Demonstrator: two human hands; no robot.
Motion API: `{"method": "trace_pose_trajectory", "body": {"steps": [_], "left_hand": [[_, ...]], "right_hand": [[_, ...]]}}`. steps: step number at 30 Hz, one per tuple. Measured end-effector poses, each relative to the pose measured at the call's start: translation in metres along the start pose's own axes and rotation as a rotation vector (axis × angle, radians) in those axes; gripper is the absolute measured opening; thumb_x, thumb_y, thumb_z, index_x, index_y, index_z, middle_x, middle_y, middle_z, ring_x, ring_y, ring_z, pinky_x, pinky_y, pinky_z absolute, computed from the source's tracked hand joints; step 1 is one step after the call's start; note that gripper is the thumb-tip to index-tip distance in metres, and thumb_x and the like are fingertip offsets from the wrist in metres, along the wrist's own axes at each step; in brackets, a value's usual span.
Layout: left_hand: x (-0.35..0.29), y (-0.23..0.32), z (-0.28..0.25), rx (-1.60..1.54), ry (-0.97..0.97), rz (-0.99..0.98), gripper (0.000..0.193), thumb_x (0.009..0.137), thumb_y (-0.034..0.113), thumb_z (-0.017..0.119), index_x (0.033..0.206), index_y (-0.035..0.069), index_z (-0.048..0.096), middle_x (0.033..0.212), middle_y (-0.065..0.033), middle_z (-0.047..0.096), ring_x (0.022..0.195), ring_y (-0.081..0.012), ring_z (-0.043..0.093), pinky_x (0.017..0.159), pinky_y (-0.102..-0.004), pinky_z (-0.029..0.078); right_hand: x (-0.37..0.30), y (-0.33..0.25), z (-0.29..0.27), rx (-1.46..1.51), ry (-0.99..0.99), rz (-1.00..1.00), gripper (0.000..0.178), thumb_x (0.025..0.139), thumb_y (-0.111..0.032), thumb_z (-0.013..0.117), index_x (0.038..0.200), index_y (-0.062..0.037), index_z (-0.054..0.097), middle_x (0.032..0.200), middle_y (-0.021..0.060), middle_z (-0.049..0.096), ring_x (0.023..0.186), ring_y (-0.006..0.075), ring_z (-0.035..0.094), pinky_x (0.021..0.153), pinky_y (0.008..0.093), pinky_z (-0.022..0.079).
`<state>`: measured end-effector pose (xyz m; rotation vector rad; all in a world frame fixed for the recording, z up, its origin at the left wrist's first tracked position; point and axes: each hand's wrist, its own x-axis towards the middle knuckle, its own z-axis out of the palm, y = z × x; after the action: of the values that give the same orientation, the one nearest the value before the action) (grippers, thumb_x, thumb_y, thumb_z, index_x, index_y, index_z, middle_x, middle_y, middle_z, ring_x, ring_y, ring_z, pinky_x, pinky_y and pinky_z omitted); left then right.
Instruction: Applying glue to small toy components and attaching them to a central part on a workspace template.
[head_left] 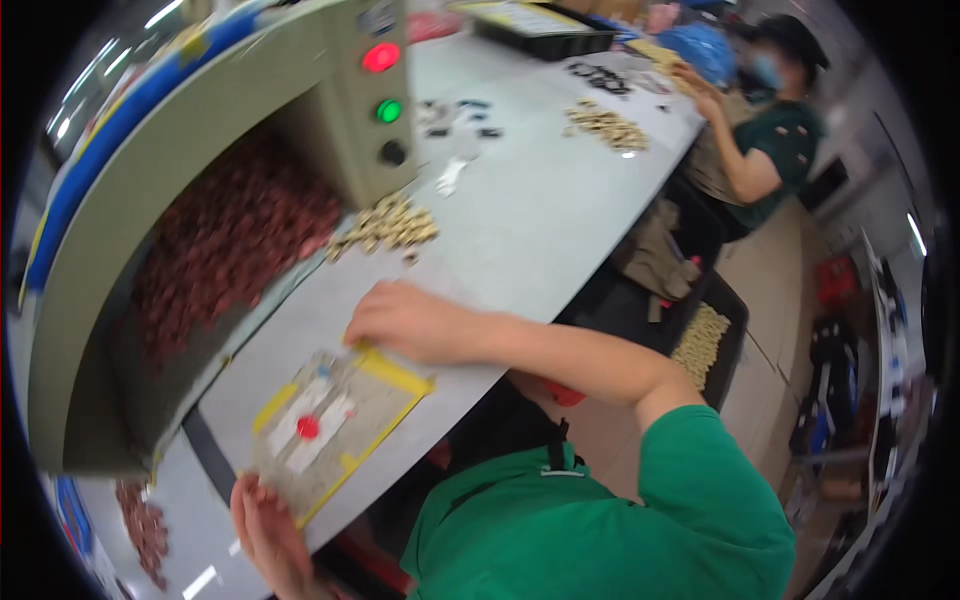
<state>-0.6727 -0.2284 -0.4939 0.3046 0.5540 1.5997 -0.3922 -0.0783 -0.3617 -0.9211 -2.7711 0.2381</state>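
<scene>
A flat grey board (373,412) edged with yellow tape lies on the table before me. White strips (304,455) and a round red piece (307,427) sit on its middle. My right hand (398,322) is closed with the fingers turned down, by the board's far taped edge; anything in the fingertips is hidden. At the near left corner is my left hand (266,530), fingers partly bent and blurred, so its grip on the corner cannot be made out. Just beyond my right hand lies a pile of small cream pieces (395,226).
At left stands a beige machine (370,150) with red and green lights; dark red pieces (235,235) heap in its opening. More reddish pieces (142,530) lie at near left. Farther along are another cream pile (610,125), a black tray (540,35) and a seated co-worker (770,150).
</scene>
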Motion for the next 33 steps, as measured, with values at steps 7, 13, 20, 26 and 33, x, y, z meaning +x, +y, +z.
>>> {"method": "trace_pose_trajectory", "body": {"steps": [7, 13, 20, 26, 33], "left_hand": [[0.397, 0.342, -0.546, -0.027, -0.094, 0.064, 0.032, 0.096, 0.009, 0.049, 0.127, 0.0, 0.048, 0.108, -0.0072, 0.059, 0.092, -0.0114, 0.055, 0.079, -0.0246, 0.044], [0.615, 0.442, -1.025, -0.036, -0.08, 0.066, 0.03, 0.097, 0.012, 0.049, 0.125, 0.003, 0.05, 0.108, -0.0015, 0.056, 0.096, -0.0101, 0.052, 0.085, -0.0257, 0.042], [0.623, 0.784, -1.296, 0.059, -0.069, 0.001, 0.031, 0.097, 0.012, 0.047, 0.127, 0.003, 0.048, 0.108, -0.0021, 0.056, 0.097, -0.0107, 0.053, 0.086, -0.0256, 0.042], [0.612, 0.973, -1.254, 0.12, -0.094, -0.073, 0.029, 0.098, 0.015, 0.048, 0.125, 0.005, 0.049, 0.109, -0.002, 0.057, 0.1, -0.0116, 0.054, 0.088, -0.0259, 0.042], [0.516, 0.933, -0.887, 0.106, -0.025, -0.032, 0.03, 0.097, 0.014, 0.049, 0.126, 0.005, 0.048, 0.113, -0.0027, 0.057, 0.101, -0.012, 0.054, 0.088, -0.0259, 0.042]], "right_hand": [[0.598, -0.086, 0.493, 0.232, 0.198, 0.272, 0.025, 0.08, -0.002, 0.061, 0.104, -0.004, 0.059, 0.101, 0.0103, 0.057, 0.095, 0.0288, 0.056, 0.081, 0.036, 0.046], [0.906, -0.088, 0.947, 0.093, 0.179, 0.166, 0.015, 0.083, -0.003, 0.061, 0.098, -0.0023, 0.061, 0.091, 0.0108, 0.06, 0.086, 0.0282, 0.058, 0.074, 0.0346, 0.048], [1.199, -0.353, 1.141, 0.094, 0.133, 0.181, 0.011, 0.084, -0.003, 0.06, 0.095, -0.0017, 0.061, 0.089, 0.0113, 0.059, 0.083, 0.028, 0.058, 0.073, 0.0347, 0.048], [1.315, -0.474, 1.063, 0.234, 0.134, 0.359, 0.013, 0.085, -0.003, 0.058, 0.098, -0.0012, 0.058, 0.092, 0.0128, 0.057, 0.082, 0.0283, 0.058, 0.072, 0.0337, 0.048], [1.214, -0.485, 0.732, 0.334, 0.074, 0.021, 0.015, 0.083, -0.008, 0.062, 0.095, -0.0025, 0.057, 0.091, 0.0123, 0.056, 0.083, 0.0288, 0.057, 0.073, 0.0364, 0.048]]}}
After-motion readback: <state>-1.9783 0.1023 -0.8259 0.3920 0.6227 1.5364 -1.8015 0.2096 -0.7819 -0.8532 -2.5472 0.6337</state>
